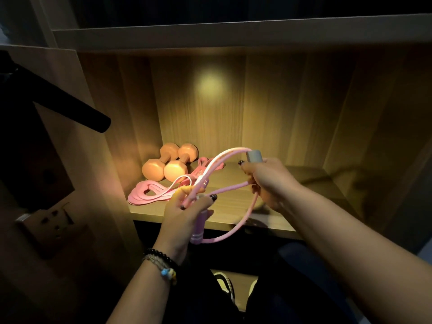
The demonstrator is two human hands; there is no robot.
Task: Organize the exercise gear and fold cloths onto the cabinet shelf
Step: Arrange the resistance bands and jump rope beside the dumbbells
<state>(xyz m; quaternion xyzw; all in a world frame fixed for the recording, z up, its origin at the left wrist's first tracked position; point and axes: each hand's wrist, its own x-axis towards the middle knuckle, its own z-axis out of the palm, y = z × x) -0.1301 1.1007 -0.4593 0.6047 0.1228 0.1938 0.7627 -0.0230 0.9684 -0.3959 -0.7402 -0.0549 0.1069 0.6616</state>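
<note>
Gripping a pink jump rope (230, 187), both hands work just in front of the shelf's (224, 199) front edge. The left hand (184, 215) has its fingers curled round one purple handle (198, 226), which points down toward six o'clock, and its thumb and fingertips also pinch several rope strands just above the handle. The right hand (268, 181), at about two o'clock from the left hand, is closed round the other handle, whose grey end cap (253, 156) sticks up at twelve o'clock from the fist; its lower fingers also clamp rope strands. Loops of rope arc between the two hands, and one loop sags down past the shelf edge toward six o'clock.

On the lit wooden shelf, at ten o'clock from the left hand, pink resistance bands (149, 194) lie in a loose flat pile. Behind them, at eleven o'clock, two orange dumbbells (169, 164) lie side by side, touching, near the cabinet's left wall. A second pink band (203, 166) lies just right of the dumbbells. At three o'clock from the right hand, something dark lies on the shelf; I cannot tell whether it is a cloth.

Beaded bracelets (163, 265) circle the left wrist. A black bar (70, 101) juts in from nine o'clock.
</note>
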